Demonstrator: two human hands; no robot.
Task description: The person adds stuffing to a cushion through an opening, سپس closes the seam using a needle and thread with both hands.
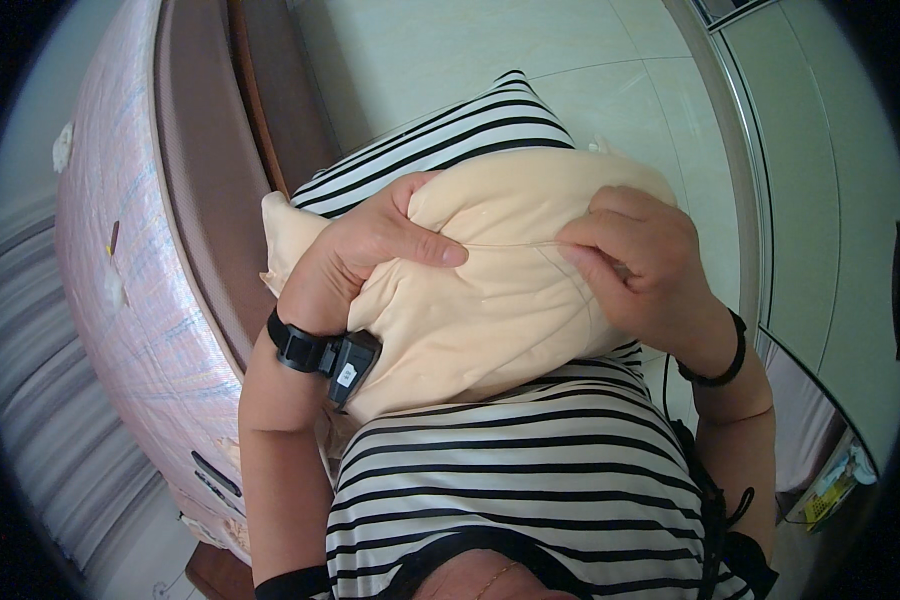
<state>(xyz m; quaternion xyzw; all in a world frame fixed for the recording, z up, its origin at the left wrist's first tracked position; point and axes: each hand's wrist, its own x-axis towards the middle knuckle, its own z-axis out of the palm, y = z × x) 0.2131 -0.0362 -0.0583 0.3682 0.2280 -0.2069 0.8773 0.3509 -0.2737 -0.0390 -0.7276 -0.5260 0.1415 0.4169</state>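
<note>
Head camera view: a cream cushion (480,320) lies across the person's lap, over striped clothing (510,470) that shows both in front of it and beyond it. At the cushion's left part, the left hand (370,238) grips the cloth with the thumb laid flat on top and pointing toward the cushion's middle; the other fingers are mostly hidden by the fold, so how tightly they curl cannot be told. Over the cushion's right part, the right hand (645,255) has its fingers curled in, thumb and forefinger pinched together at the end of a thin line (510,245), which runs across the cushion from near the left thumb; it is too fine to tell whether this is thread or a seam. A black device (353,365) on a strap sits at the left wrist, touching or just above the cushion's near left edge, and a black band (720,365) circles the right wrist, to the right of the cushion. Left of the cushion stands a bed (160,270) with a pale checked cover, with a grey curtain (20,310) past it; beyond the cushion is a tiled floor (630,100), and to its right are pale door panels (820,150)
</note>
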